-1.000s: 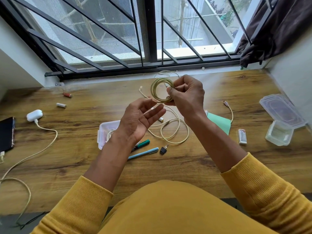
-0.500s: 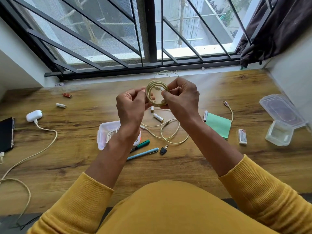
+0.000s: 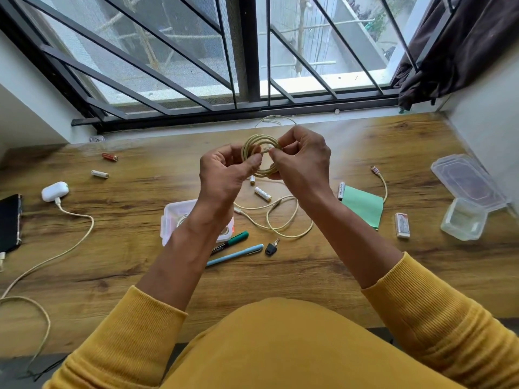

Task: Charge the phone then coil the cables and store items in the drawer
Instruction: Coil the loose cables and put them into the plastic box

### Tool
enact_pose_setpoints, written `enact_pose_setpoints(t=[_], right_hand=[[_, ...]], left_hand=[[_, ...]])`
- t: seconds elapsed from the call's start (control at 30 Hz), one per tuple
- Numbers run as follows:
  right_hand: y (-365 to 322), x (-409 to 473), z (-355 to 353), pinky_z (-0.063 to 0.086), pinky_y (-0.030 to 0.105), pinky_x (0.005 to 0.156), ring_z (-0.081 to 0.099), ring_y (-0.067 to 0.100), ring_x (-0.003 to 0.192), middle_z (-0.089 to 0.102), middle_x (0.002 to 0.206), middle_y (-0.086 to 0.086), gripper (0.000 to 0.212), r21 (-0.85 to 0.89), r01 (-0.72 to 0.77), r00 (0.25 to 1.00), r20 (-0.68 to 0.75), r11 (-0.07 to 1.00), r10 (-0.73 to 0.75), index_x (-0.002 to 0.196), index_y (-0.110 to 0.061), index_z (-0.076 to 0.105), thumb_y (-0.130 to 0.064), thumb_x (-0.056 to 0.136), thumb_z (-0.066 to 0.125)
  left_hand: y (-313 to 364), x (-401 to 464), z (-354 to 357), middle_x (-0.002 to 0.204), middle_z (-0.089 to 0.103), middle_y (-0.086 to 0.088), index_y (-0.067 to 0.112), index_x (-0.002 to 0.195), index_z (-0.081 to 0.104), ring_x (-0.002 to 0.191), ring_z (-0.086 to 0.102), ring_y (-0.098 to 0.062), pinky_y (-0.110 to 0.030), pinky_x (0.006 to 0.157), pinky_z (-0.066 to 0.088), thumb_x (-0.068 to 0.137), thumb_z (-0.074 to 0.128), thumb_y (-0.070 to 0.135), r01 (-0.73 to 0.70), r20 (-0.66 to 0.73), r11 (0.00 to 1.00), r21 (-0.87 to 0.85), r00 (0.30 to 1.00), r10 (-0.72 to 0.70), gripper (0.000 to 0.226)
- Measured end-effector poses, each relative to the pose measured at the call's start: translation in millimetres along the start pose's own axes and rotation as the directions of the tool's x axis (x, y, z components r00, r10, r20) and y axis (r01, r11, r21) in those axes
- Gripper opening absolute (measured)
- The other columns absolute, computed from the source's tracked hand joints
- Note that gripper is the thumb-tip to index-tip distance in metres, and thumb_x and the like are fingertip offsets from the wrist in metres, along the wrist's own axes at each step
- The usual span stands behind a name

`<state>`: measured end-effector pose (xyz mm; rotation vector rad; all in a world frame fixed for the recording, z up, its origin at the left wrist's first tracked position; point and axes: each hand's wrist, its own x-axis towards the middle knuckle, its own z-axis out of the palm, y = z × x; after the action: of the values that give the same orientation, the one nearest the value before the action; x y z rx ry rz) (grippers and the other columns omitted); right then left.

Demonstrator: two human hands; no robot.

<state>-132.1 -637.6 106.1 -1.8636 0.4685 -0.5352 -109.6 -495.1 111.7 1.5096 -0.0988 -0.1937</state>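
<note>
- Holding a coiled cable [image 3: 261, 158] above the middle of the tabletop [image 3: 140, 265], both hands meet at its ring.
- Right hand [image 3: 303, 161] curls its fingers round the coil's right side.
- Left hand [image 3: 227, 175] pinches the left side, fingers bent.
- Another loose cable [image 3: 283, 220] lies beneath them.
- Phone [image 3: 9, 220] rests at the left edge, near a white charger [image 3: 54, 191].

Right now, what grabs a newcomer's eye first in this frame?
Both hands, left hand and right hand, hold a coiled cream cable up over the middle of the wooden desk. Below them a second cable lies loose; at far left a white charger sits beside the phone.
</note>
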Motion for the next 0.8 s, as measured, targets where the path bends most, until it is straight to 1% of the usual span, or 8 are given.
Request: enact_pose_setpoints(t=[0.13, 0.23, 0.3, 0.37, 0.47, 0.57, 0.67, 0.8], right_hand=[[-3, 2, 0, 0.065, 0.046, 0.060, 0.077, 0.024, 0.070, 0.073, 0.074, 0.005, 0.015, 0.000, -0.053, 0.998, 0.029, 0.999, 0.053, 0.075, -0.024, 0.067, -0.015, 0.076, 0.078], [-5, 0, -3, 0.065, 0.043, 0.055, 0.077, 0.026, 0.066, 0.071, 0.079, 0.016, 0.015, 0.065, -0.111, 0.992, 0.070, 0.992, 0.106, 0.079, -0.012, 0.066, 0.000, 0.081, 0.075], [-7, -1, -2, 0.065, 0.042, 0.055, 0.077, 0.024, 0.064, 0.072, 0.077, 0.015, 0.013, 0.059, -0.102, 0.992, 0.076, 0.993, 0.098, 0.080, -0.009, 0.067, 0.000, 0.080, 0.074], [-6, -1, 1, 0.065, 0.043, 0.057, 0.076, 0.022, 0.064, 0.072, 0.073, 0.009, 0.014, 0.020, -0.081, 0.995, 0.067, 0.996, 0.080, 0.077, -0.014, 0.067, -0.004, 0.076, 0.077], [-6, -1, 5, 0.066, 0.046, 0.060, 0.076, 0.020, 0.062, 0.072, 0.069, 0.004, 0.015, -0.014, -0.071, 0.995, 0.066, 0.997, 0.072, 0.076, -0.018, 0.066, -0.009, 0.076, 0.079], [-6, -1, 1, 0.066, 0.045, 0.059, 0.076, 0.019, 0.059, 0.072, 0.071, 0.007, 0.012, 0.025, -0.063, 0.996, 0.070, 0.998, 0.061, 0.081, -0.012, 0.067, -0.006, 0.082, 0.077], [-3, 0, -2, 0.066, 0.046, 0.063, 0.076, 0.020, 0.064, 0.073, 0.074, 0.007, 0.013, 0.052, -0.056, 0.996, 0.072, 0.997, 0.052, 0.084, -0.014, 0.068, -0.009, 0.084, 0.079], [1, -1, -2, 0.066, 0.052, 0.075, 0.077, 0.028, 0.080, 0.074, 0.086, 0.014, 0.016, 0.154, -0.120, 0.978, 0.188, 0.981, 0.090, 0.093, -0.013, 0.065, -0.007, 0.088, 0.078]], left_hand=[[0, 0, 0, 0.096, 0.077, -0.012, 0.008, 0.119, 0.063, 0.092, 0.072, -0.028, -0.047, 0.094, 0.060, 0.092, 0.070, -0.010, 0.058, 0.013, 0.988, -0.145, 0.998, -0.057, 0.034], [1, 2, -4, 0.092, 0.076, -0.011, 0.013, 0.131, 0.043, 0.089, 0.072, -0.025, -0.044, 0.094, 0.059, 0.093, 0.062, -0.018, 0.126, 0.104, 0.948, -0.294, 0.990, -0.099, 0.052], [1, 3, -7, 0.096, 0.073, -0.011, 0.013, 0.134, 0.042, 0.094, 0.068, -0.028, -0.052, 0.101, 0.055, 0.087, 0.065, -0.017, 0.134, 0.165, 0.937, -0.322, 0.983, -0.084, 0.060], [1, 4, -4, 0.097, 0.073, -0.010, 0.011, 0.134, 0.045, 0.095, 0.068, -0.028, -0.054, 0.100, 0.056, 0.084, 0.071, -0.014, 0.108, 0.159, 0.954, -0.281, 0.985, -0.064, 0.061], [2, 7, 2, 0.093, 0.074, -0.008, 0.003, 0.130, 0.057, 0.081, 0.069, -0.020, -0.038, 0.078, 0.060, 0.091, 0.077, -0.003, -0.011, 0.002, 0.993, -0.118, 1.000, 0.011, 0.044], [4, 8, -1, 0.084, 0.076, -0.007, 0.003, 0.114, 0.071, 0.076, 0.072, -0.022, -0.040, 0.078, 0.064, 0.096, 0.078, 0.016, -0.084, -0.093, 0.996, -0.039, 0.992, 0.080, 0.024], [6, 10, -6, 0.085, 0.079, -0.013, 0.007, 0.100, 0.077, 0.080, 0.077, -0.025, -0.047, 0.081, 0.066, 0.096, 0.077, 0.021, -0.040, -0.076, 0.998, -0.057, 0.996, 0.036, 0.015], [5, 12, -11, 0.085, 0.079, -0.015, 0.008, 0.093, 0.076, 0.075, 0.077, -0.025, -0.040, 0.072, 0.065, 0.098, 0.075, 0.030, 0.070, -0.084, 0.989, -0.133, 0.993, -0.082, 0.022]])
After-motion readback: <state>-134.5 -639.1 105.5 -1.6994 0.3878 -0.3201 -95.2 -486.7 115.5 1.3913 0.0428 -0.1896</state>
